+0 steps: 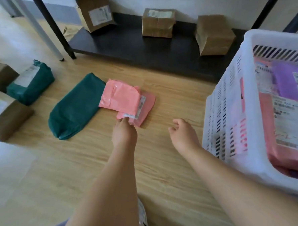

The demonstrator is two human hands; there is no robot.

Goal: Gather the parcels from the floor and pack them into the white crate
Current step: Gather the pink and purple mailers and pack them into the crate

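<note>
1. My left hand point(124, 131) is at the near corner of the lower pink parcel point(145, 109). The fingertips touch it, but I cannot tell whether they have pinched it. My right hand point(182, 133) hovers near it, fingers loosely curled, holding nothing.

2. The upper pink parcel point(120, 97) lies across the lower one, and its left edge overlaps the flat green parcel point(74, 107). All three rest on the floor point(170, 101).

3. The white crate point(231, 99) stands to my right, with pink and purple parcels inside it.

4. Farther left lie a second green parcel point(30, 83) and two cardboard boxes point(3, 113). More boxes sit on the low shelf point(123, 42) by the wall.

Hazard: lifting the lower parcel by one corner would probably tip the upper parcel off, because the film looks slick. A thin pinch on that corner may also slip under the combined load. The free hand should likely support the far side before the lift.
</note>
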